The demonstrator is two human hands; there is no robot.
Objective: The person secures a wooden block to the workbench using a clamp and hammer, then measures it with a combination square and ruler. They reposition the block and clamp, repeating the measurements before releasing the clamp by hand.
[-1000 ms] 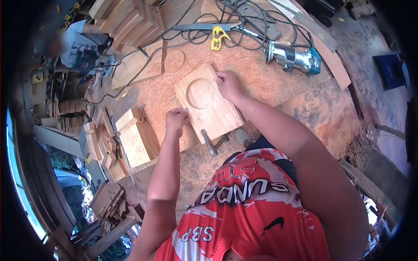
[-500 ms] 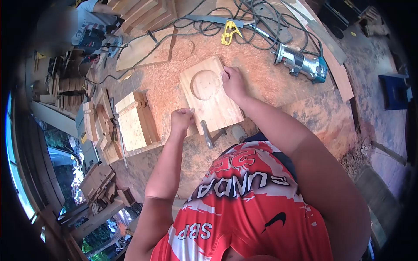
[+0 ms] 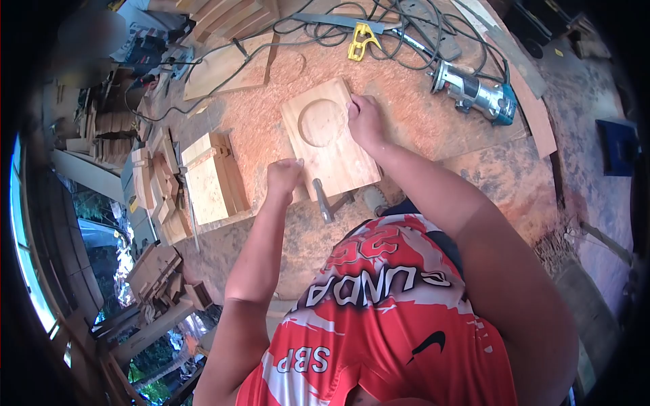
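Note:
A pale wooden board (image 3: pixel 342 166) with a round shallow recess lies on the dusty workbench in front of me. My right hand (image 3: pixel 366 123) is closed around its right edge, thumb on the upper face. At the left edge, my left hand (image 3: pixel 285 178) has curled fingers pinching the board's side. A metal clamp (image 3: pixel 323 201) sits at the near edge of the board, close to the bench's front. What lies under the board is hidden.
Orange sawdust covers the workbench (image 3: pixel 420 128). A router (image 3: pixel 474 93) lies at right, near tangled cords, a handsaw (image 3: pixel 338 21) and a yellow-handled tool (image 3: pixel 363 42). Stacked wooden blocks (image 3: pixel 211 179) stand at left. Another person (image 3: pixel 139 30) is at the far left.
The view has shifted slightly, so the bench sits a little higher in the picture. Both hands keep their places on the board's edges.

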